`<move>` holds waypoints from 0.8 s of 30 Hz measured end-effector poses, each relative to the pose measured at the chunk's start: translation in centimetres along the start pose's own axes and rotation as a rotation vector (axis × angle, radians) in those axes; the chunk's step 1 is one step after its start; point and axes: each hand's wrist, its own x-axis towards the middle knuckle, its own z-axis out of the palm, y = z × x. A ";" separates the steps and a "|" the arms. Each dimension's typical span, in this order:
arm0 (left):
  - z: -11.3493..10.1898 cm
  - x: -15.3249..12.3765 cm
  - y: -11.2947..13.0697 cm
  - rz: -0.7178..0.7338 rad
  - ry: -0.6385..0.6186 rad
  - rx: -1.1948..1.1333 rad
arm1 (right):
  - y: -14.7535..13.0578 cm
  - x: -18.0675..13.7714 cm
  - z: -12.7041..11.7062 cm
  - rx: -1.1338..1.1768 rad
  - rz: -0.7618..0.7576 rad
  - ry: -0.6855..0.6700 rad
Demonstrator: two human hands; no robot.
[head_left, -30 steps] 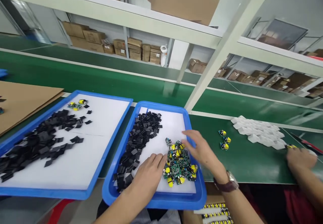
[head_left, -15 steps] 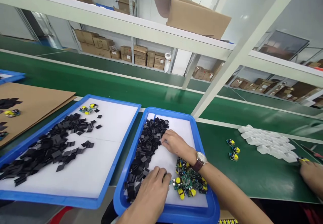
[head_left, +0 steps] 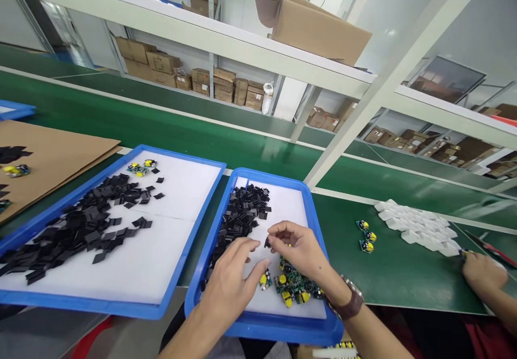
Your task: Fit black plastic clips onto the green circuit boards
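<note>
My right hand point(head_left: 297, 248), with a watch on the wrist, pinches a small black square piece point(head_left: 267, 242) over the tray. Facing it, my left hand point(head_left: 230, 275) has its thumb and fingers spread, with nothing between them. Just below the left thumb, a single circuit board with a yellow part point(head_left: 264, 279) lies on the white liner. A heap of similar circuit boards point(head_left: 297, 283) sits under my right hand and forearm. Loose black pieces point(head_left: 246, 208) are piled along the left side of the blue tray point(head_left: 269, 332), partly hidden behind my left hand.
At left stands another blue tray point(head_left: 155, 309) with black pieces point(head_left: 84, 219) and a few boards. Several white plastic parts point(head_left: 416, 224) and three boards point(head_left: 367, 236) lie on the green bench at right. Another person's hand point(head_left: 482, 271) works there. A slanted white post point(head_left: 343, 149) rises behind.
My right hand has come back from the black pile with a black piece in its fingertips. My left hand has spread open, and a single board now shows below its thumb.
</note>
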 end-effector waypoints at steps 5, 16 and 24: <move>-0.8 0.9 2.2 -0.043 -0.057 -0.261 | -1.7 -3.5 1.3 0.292 -0.057 0.115; -1.3 0.8 3.7 0.144 -0.373 -0.184 | -0.7 -8.9 0.4 0.199 -0.071 0.160; -0.4 1.0 2.8 0.116 -0.434 -0.088 | 0.5 -12.1 0.4 0.386 -0.007 0.390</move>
